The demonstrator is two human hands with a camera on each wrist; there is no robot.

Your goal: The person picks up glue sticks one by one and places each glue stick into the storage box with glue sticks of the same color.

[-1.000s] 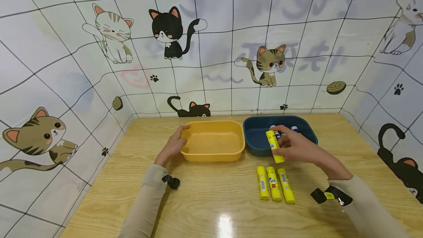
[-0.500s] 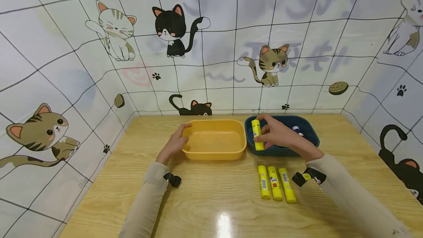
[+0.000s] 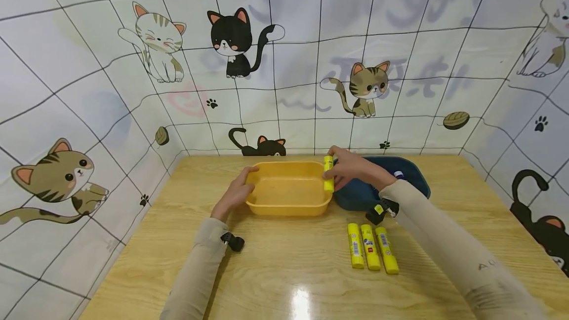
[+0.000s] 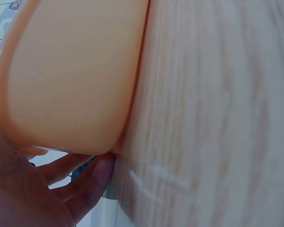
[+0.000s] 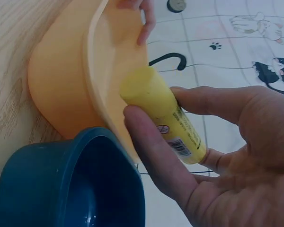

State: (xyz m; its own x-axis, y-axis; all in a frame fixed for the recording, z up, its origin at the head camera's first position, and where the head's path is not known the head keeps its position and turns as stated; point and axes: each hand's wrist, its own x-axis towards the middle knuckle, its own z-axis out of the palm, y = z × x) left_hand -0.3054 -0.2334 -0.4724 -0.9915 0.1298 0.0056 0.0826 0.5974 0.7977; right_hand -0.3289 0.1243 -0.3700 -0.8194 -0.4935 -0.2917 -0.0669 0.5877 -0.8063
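My right hand [image 3: 355, 169] pinches a yellow glue stick [image 3: 328, 174] between thumb and fingers, above the right rim of the yellow-orange bin [image 3: 289, 209]. In the right wrist view the glue stick [image 5: 165, 116] is tilted, its printed label and barcode showing. My left hand [image 3: 232, 195] grips the left end of the yellow-orange bin; in the left wrist view its fingers [image 4: 92, 189] lie against that bin's outer wall [image 4: 71, 94]. Inside, the bin shows only bare floor. Three more yellow glue sticks [image 3: 370, 247] lie side by side on the table.
A dark blue bin [image 3: 351, 203] stands right against the yellow-orange one, partly hidden by my right arm. Inside it shows a dark blue tube with a white end [image 3: 399, 175]. A wall sheet with cartoon cats [image 3: 293, 127] rises behind the wooden table [image 3: 266, 260].
My right hand has carried the glue stick left, from over the blue bin to the yellow-orange bin's right rim. My left hand keeps its hold on that bin. The three lying glue sticks stay put.
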